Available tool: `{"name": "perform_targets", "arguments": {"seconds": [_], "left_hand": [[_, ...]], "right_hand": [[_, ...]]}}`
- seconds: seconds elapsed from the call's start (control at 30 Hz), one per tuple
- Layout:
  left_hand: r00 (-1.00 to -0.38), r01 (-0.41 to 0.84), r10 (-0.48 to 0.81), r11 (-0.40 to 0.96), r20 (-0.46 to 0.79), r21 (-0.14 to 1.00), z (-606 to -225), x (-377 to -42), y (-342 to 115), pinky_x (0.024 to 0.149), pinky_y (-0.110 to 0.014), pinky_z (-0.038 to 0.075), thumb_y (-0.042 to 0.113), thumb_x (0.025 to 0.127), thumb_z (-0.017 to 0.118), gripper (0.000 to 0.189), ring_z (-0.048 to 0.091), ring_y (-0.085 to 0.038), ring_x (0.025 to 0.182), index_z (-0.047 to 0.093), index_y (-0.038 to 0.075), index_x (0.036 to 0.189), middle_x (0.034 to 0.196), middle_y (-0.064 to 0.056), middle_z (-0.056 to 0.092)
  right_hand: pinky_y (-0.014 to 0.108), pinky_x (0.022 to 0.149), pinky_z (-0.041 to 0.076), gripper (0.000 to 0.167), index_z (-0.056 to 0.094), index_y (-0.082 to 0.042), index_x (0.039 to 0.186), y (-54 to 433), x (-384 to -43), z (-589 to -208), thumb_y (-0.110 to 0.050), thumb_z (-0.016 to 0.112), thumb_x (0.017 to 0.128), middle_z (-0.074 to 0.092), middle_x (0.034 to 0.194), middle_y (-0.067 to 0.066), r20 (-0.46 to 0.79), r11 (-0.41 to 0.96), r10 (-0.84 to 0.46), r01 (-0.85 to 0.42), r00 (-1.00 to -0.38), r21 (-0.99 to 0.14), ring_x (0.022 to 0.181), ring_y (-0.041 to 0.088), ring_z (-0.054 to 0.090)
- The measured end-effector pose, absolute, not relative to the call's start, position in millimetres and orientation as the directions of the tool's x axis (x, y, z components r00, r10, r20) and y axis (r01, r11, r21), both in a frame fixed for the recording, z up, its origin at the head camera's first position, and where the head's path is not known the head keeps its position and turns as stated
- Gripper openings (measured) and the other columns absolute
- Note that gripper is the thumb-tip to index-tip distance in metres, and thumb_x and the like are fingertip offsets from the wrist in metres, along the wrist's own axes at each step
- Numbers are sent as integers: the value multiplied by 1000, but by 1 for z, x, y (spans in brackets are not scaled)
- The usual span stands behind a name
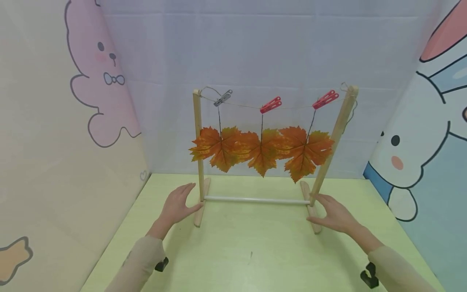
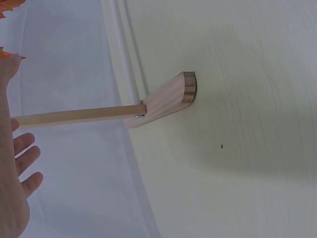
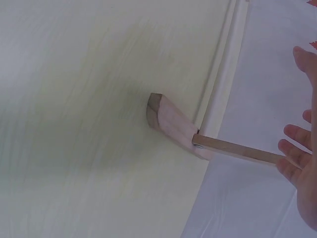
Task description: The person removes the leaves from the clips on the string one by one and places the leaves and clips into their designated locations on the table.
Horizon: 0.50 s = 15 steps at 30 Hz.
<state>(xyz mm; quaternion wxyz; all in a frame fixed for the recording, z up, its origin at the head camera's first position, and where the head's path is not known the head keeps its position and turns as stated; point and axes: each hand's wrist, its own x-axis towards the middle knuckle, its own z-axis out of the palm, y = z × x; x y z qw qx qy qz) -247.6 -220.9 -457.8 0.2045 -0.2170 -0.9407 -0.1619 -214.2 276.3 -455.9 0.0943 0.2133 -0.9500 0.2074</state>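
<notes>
- You are facing a wooden stand, upright toward the desk's 12 o'clock edge; take its middle as the dial's centre below.
- Two pale, squared posts are forming its sides: the left post is rising at 9 o'clock, the right post leaning outward at 3.
- Flat feet with rounded ends, the left foot and right foot, are carrying them; a smooth white rod is joining the bases at 6.
- Thin, fibrous twine is running between the post tops at 12, with loose ends curling.
- A grey clip near 11, a red clip at 12 and another red clip near 2 are pinching dark stems.
- Below them, three lobed, jagged orange leaves with yellow-green patches are hanging, overlapping; the outer two are partly covering the posts.
- Your left hand is reaching in at 8, its grip spread apart; your right hand, at about 4, is likewise holding its grip apart beside the right post. You cannot tell whether either is touching the wood.
- Creased white cloth is hanging behind, toward 12.
</notes>
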Motion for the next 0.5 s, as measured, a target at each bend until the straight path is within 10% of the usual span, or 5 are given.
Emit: {"name": "perform_targets", "arguments": {"seconds": [0.5], "left_hand": [[-818,483,352,850,454,210,-421,-247,-215,77,-48,48,36,70,75,68,55,-34,102,50,4,126,113,-17,58]], "right_hand": [[54,83,43,68,55,3,120,265,-226,-435,-41,74,71,58,113,23,295,811,-405,-489,-866,-322,104,40,53]]}}
